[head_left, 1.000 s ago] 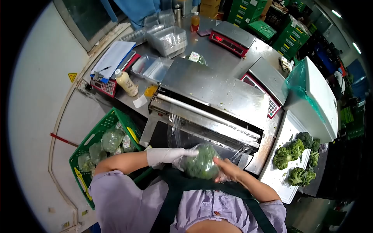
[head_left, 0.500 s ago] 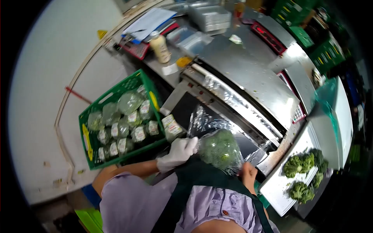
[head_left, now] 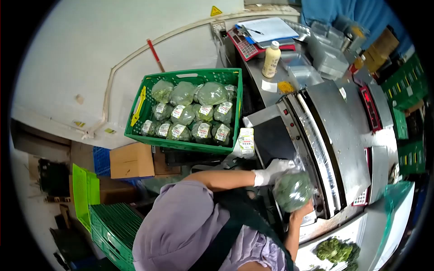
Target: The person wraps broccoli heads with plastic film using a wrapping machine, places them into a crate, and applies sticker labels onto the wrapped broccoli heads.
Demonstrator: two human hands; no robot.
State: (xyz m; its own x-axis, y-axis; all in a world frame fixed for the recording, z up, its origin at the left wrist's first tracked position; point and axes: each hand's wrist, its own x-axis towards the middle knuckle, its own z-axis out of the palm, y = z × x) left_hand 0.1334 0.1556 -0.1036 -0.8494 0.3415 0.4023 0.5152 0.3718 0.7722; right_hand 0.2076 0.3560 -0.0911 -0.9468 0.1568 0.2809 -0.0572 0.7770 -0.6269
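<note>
A head of broccoli in clear film (head_left: 293,192) is between my hands, in front of the wrapping machine (head_left: 307,151). My left hand (head_left: 275,171), in a white glove, is closed on the film at the top left of the broccoli. My bare right hand (head_left: 304,210) grips the broccoli from its lower right side; some fingers are hidden behind it. Just beyond my left hand is the machine's black plate (head_left: 272,137). A stack of printed labels (head_left: 246,141) is beside that plate.
A green crate (head_left: 190,147) with several wrapped, labelled broccoli heads stands to the left. Loose broccoli (head_left: 333,249) lies on a white surface at lower right. A bottle (head_left: 271,59), a clipboard (head_left: 267,30) and clear trays (head_left: 327,58) are at the back. Stacked green crates (head_left: 115,235) stand at lower left.
My view has turned left, so the crate and machine appear farther right. The wrapped broccoli has come off the machine's plate area, and my right hand has closed against it.
</note>
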